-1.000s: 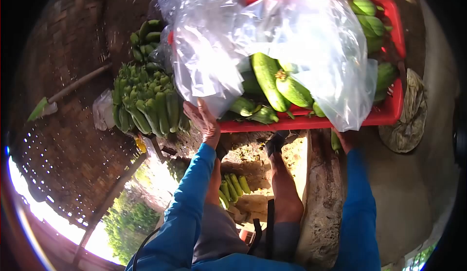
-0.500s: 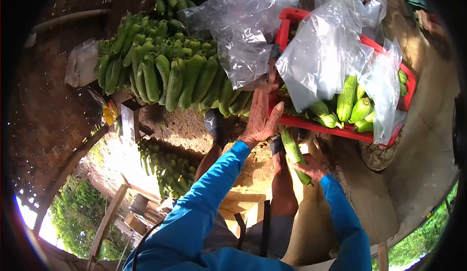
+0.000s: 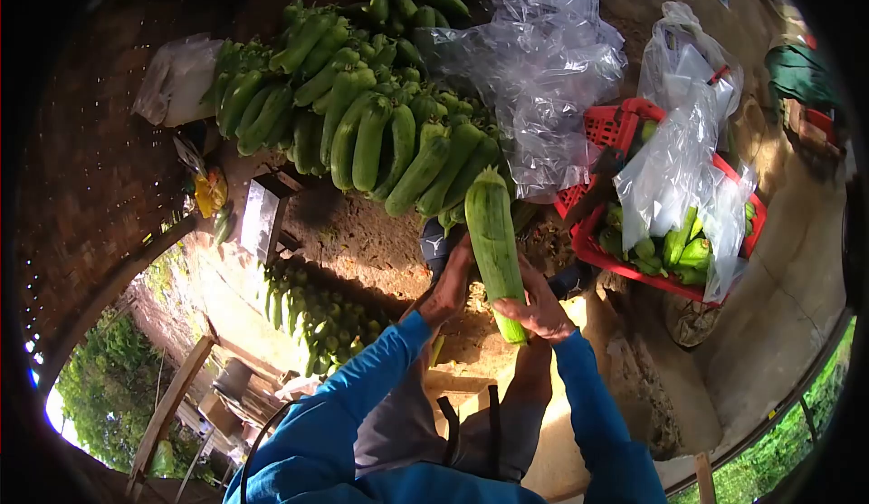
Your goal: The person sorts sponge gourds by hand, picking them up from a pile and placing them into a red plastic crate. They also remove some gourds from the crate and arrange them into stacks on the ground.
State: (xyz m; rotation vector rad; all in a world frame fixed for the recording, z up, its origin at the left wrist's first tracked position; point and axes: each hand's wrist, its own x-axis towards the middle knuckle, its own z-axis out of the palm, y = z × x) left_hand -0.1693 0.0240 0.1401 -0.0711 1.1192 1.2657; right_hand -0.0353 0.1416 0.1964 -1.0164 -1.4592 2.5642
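A long, pale-striped green zucchini point(image 3: 493, 237) stands nearly upright in front of me, its ribbed stem end pointing away. My right hand point(image 3: 536, 307) is closed round its lower end, with the thumb across the front. Close against its left side is my left hand point(image 3: 447, 289); its fingers run partly behind the zucchini, so their grip is hidden. Just beyond the held one lies a large heap of zucchini point(image 3: 369, 142), stacked in rows with their stem ends up.
A red plastic crate point(image 3: 634, 273) with more zucchini stands at the right, partly covered by clear plastic bags point(image 3: 665, 156). Other clear bags point(image 3: 552, 79) lie beside the heap. A second zucchini pile point(image 3: 317, 318) is at the lower left. A metal-topped stand point(image 3: 262, 214) is nearby.
My left hand has drawn back from beside the crate to the zucchini. The zucchini in my right hand has moved up and left, now in front of me. The view has shifted.
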